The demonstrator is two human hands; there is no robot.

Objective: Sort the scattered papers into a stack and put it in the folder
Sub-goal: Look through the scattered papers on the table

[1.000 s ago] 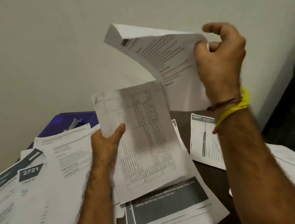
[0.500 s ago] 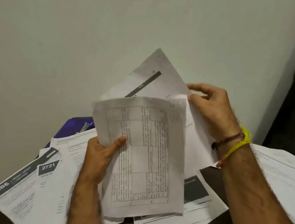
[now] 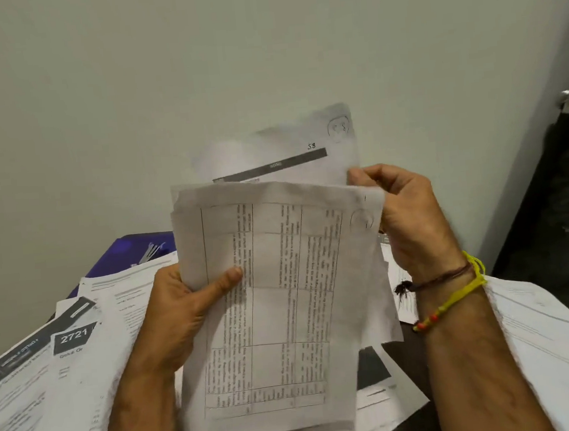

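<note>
Loose papers (image 3: pixel 65 354) cover desk left; blue folder (image 3: pixel 124 253) behind, partly buried. Left hand (image 3: pixel 178 314) grips held stack (image 3: pixel 277 305) at its left edge, thumb on front. Right hand (image 3: pixel 407 218), fingers curled, pinches a rear sheet (image 3: pixel 281 153) behind stack's top right corner. More sheets (image 3: pixel 545 337) right; wall close behind.

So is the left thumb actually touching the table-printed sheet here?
Touching. The head view shows the left hand with its thumb pressed flat on the front of the table-printed sheet, pinching its left edge.
</note>
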